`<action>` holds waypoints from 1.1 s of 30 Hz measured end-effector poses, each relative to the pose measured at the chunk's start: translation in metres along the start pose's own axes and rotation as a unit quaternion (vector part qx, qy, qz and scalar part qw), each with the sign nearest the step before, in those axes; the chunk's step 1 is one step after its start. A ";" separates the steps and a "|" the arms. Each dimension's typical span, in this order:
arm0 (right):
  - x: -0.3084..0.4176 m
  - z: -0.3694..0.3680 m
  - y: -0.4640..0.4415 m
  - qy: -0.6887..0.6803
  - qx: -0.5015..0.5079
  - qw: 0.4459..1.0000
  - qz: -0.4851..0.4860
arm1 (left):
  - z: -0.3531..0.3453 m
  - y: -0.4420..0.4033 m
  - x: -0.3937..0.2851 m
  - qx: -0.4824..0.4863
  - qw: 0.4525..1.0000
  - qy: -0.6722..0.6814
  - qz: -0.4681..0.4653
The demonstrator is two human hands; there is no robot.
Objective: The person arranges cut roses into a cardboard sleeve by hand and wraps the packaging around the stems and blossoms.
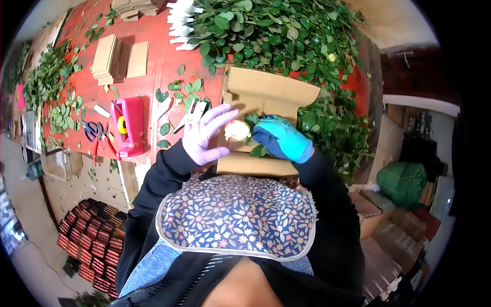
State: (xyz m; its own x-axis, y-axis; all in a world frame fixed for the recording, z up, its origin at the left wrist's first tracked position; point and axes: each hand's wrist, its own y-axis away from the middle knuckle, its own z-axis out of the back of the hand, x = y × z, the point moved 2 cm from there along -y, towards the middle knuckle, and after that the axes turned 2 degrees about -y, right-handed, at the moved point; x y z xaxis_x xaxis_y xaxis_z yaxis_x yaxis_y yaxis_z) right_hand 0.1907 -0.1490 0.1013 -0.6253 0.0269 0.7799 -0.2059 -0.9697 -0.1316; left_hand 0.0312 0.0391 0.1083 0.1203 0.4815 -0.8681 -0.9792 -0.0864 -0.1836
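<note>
Flower (237, 131) shows, stem hidden in the right hand (284, 138).

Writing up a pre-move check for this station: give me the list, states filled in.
1. Right hand closed on the flower: ok, gripping just behind the bloom.
2. Left hand open: ok, fingers spread beside the bloom.
3. Stem undamaged: cannot tell, the glove hides it.
4. Cardboard beneath the flower: ok, spread open with both flaps showing.
5. Red table free of loose leaves: not ok, several lie left of the cardboard.
6. Blue-handled scissors away from both hands: ok, near the pink tape dispenser.
</note>
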 end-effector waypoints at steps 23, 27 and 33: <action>-0.006 0.002 -0.001 -0.066 0.000 0.992 -0.111 | -0.040 0.001 0.016 0.123 0.975 0.067 0.172; 0.012 0.042 0.006 -0.070 -0.026 0.981 -0.181 | -0.041 -0.007 0.018 0.117 0.989 -0.076 0.037; 0.093 0.143 0.043 0.105 -0.157 0.954 -0.234 | -0.031 -0.028 0.043 0.221 0.972 -0.079 0.017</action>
State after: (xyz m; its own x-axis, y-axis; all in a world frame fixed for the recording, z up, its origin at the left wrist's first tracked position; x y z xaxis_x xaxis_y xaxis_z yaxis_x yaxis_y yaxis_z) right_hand 0.2307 -0.2224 0.2558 -0.5406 0.5189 0.6622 -0.6935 -0.7205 -0.0016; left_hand 0.0692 0.0354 0.0616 0.0949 0.6155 -0.7824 -0.9610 0.2616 0.0892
